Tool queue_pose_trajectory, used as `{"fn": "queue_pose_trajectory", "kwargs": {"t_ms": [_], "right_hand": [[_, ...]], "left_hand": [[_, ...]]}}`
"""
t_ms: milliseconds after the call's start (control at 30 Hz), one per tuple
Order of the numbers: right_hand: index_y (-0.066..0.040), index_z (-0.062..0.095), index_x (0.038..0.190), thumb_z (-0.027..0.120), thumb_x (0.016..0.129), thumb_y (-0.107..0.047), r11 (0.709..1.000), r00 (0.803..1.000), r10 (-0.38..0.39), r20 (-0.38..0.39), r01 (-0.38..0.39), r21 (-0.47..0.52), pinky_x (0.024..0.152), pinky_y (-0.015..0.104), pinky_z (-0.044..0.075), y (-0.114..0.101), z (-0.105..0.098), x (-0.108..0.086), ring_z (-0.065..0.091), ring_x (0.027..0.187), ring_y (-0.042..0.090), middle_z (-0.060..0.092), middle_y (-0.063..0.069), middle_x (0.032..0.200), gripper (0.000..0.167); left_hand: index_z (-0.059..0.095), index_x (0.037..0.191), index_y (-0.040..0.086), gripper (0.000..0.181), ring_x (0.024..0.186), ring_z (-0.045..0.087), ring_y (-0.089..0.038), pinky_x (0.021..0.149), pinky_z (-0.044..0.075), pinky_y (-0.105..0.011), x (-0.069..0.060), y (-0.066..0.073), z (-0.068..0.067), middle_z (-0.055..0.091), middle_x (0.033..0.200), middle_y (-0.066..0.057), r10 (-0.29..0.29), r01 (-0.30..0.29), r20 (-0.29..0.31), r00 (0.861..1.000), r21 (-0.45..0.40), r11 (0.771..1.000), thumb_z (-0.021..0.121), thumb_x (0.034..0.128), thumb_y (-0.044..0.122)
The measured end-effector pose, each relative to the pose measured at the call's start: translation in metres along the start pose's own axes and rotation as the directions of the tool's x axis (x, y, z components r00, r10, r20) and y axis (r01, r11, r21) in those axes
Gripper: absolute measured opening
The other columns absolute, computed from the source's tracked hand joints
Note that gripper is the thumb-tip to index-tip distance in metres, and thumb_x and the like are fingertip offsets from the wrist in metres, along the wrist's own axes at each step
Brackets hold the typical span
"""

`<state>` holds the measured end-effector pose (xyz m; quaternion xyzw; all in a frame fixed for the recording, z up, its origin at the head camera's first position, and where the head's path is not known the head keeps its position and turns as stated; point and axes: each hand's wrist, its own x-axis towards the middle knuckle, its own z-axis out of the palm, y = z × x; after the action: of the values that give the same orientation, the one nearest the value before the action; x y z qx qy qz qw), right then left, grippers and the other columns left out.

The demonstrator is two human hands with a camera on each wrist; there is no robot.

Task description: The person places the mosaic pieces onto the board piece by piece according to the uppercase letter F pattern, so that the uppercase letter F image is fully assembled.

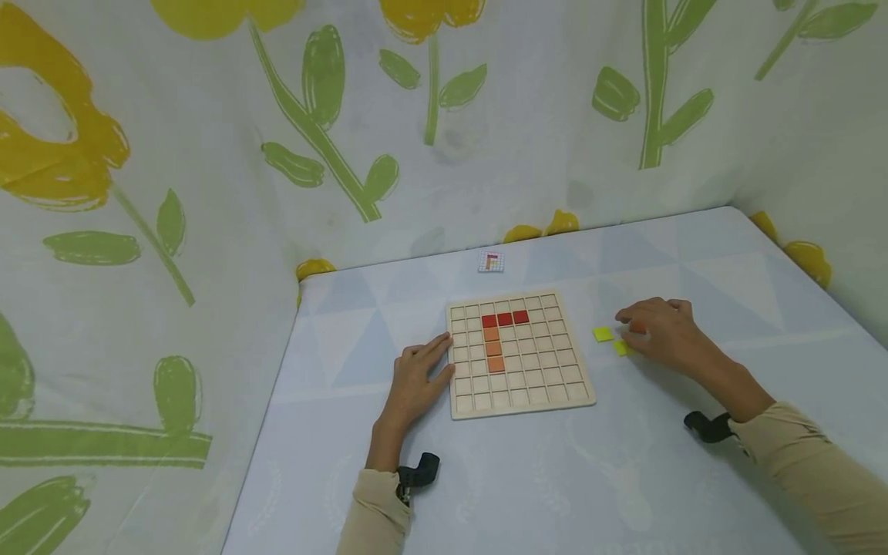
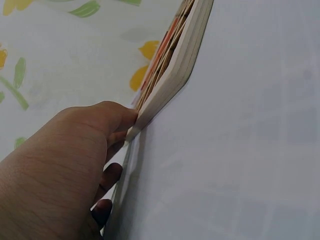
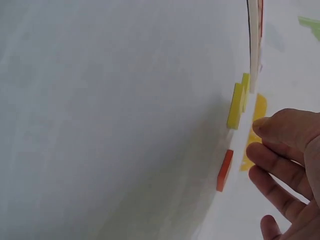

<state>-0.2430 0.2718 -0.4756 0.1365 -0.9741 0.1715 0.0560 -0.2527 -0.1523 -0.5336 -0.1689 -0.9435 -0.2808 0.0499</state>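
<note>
A square wooden grid board (image 1: 534,381) lies on the table. Three red tiles (image 1: 505,318) form a row in it, and three orange tiles (image 1: 493,348) run down from the row's left end. My left hand (image 1: 416,381) touches the board's left edge with fingertips and thumb, seen close up in the left wrist view. Right of the board, my right hand (image 1: 662,331) hovers with loosely bent fingers and nothing between them. Two yellow tiles (image 1: 603,334) lie by its fingertips. A loose orange tile (image 3: 225,171) rests on the table near the fingers in the right wrist view.
Behind the board lies a small card (image 1: 491,262) printed with a coloured grid pattern. The table (image 1: 513,486) has a pale patterned cover. A flower-printed curtain (image 1: 527,139) hangs along its back and sides.
</note>
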Motion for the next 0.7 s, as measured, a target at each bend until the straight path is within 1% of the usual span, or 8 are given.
{"fn": "queue_pose_trajectory", "kwargs": {"t_ms": [200,300,400,533,700], "right_hand": [[0.001,0.071,0.112,0.077,0.083,-0.005,1.0,0.998,-0.002,-0.056,0.001,-0.017,0.095,0.07,0.023,0.011,0.0,-0.003,0.054,0.112,0.04,0.068,0.022,0.112,0.03],[0.002,0.071,0.111,0.078,0.083,-0.006,1.0,0.997,0.0,-0.071,-0.002,-0.029,0.093,0.071,0.024,0.016,-0.001,-0.003,0.055,0.11,0.041,0.069,0.021,0.108,0.03],[0.002,0.07,0.112,0.078,0.084,-0.008,0.999,0.998,0.014,-0.067,-0.017,-0.045,0.092,0.071,0.025,0.018,-0.003,-0.003,0.055,0.11,0.042,0.069,0.021,0.107,0.031],[0.004,0.068,0.115,0.077,0.086,-0.011,0.997,0.999,0.037,-0.034,-0.039,-0.062,0.092,0.071,0.025,0.02,-0.004,-0.002,0.054,0.112,0.043,0.069,0.022,0.11,0.034],[0.005,0.068,0.115,0.077,0.086,-0.011,0.997,0.999,0.035,-0.011,-0.036,-0.064,0.089,0.07,0.026,0.024,-0.005,-0.001,0.055,0.108,0.044,0.069,0.023,0.11,0.034]], "left_hand": [[0.053,0.147,0.023,0.049,0.126,0.046,-0.021,0.102,0.032,-0.046,0.001,0.0,0.001,0.043,0.153,0.014,-0.001,0.001,0.002,1.0,0.002,1.0,0.058,0.1,0.037],[0.053,0.147,0.023,0.049,0.126,0.045,-0.021,0.102,0.032,-0.046,0.001,-0.001,0.001,0.043,0.153,0.014,-0.005,0.005,0.006,1.0,0.004,1.0,0.058,0.1,0.037],[0.053,0.147,0.024,0.05,0.126,0.045,-0.021,0.102,0.032,-0.046,0.001,0.0,0.001,0.043,0.154,0.014,-0.009,0.009,0.008,1.0,0.008,1.0,0.058,0.0999,0.038],[0.053,0.147,0.023,0.05,0.125,0.045,-0.02,0.102,0.032,-0.046,0.0,0.0,0.0,0.043,0.153,0.014,-0.007,0.007,0.004,1.0,0.008,1.0,0.058,0.0996,0.038],[0.053,0.147,0.023,0.05,0.125,0.046,-0.02,0.101,0.032,-0.046,0.0,0.0,0.0,0.044,0.153,0.013,-0.001,0.001,0.002,1.0,-0.003,1.0,0.058,0.0994,0.037]]}}
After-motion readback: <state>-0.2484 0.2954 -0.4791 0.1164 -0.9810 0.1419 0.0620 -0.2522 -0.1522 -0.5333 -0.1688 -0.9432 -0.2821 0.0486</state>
